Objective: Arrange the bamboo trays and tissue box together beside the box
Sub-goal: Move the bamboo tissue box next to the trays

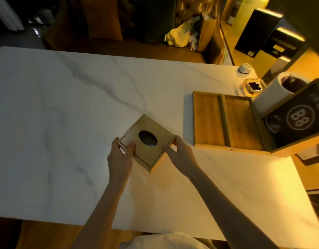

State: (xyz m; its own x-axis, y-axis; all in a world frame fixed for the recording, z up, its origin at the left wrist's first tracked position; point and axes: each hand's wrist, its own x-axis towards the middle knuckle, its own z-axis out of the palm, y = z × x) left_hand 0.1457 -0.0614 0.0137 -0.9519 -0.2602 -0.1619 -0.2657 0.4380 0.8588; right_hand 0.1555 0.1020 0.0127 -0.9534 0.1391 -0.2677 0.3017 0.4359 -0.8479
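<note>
Forearms: both bare, rising from the bottom edge of the frame toward the middle; a pale garment shows at the bottom centre, cut off by the frame.
Left hand (120, 155): grip closed on the tissue box's left corner, thumb on the top face, fingers wrapped round the side.
Right hand (180, 151): grip closed on the box's right corner, thumb on the top face, fingertips at the corner edge.
Tissue box (147, 142): bamboo, square, just right of the frame's centre, well apart from the trays; turned like a diamond, one corner toward the top of the frame and one toward the bottom; no clear long axis. The oval opening in its lid runs from upper left to lower right. Whether the box rests on the surface or is lifted I cannot tell, and the inside of the opening is too dark to read.
Bamboo trays (225, 123): two shallow trays touching side by side at mid right, long axes running from top to bottom of the frame; the right one's far edge is hidden behind the black box.
Black box (298, 119): at the right edge, tilted lid with a round "B8" mark, cut off by the frame, touching the right tray.
White cylinder (273, 96): behind the box, partly hidden.
Surface (65, 123): white marble with grey veins.
</note>
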